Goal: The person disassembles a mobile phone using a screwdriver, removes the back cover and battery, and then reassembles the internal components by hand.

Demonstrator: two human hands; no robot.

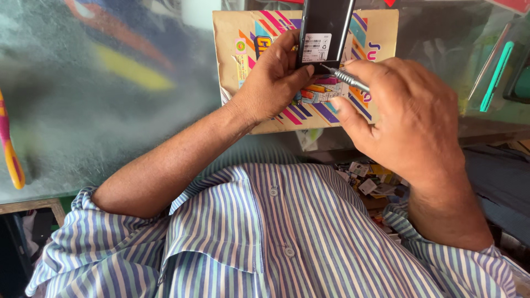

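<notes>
Item: dark phone [326, 22], back up with a white label, lying over a colourful printed envelope [381, 33] on the glass counter [110, 110]. We grip its lower edge with our left hand [273, 77], fingers closed round it. Our right hand [408, 116] is closed on a slim metal screwdriver [348, 78], its tip touching the phone's bottom end. Nearby: a teal-handled tool [496, 77] to the right, and our striped shirt [265, 237] below.
</notes>
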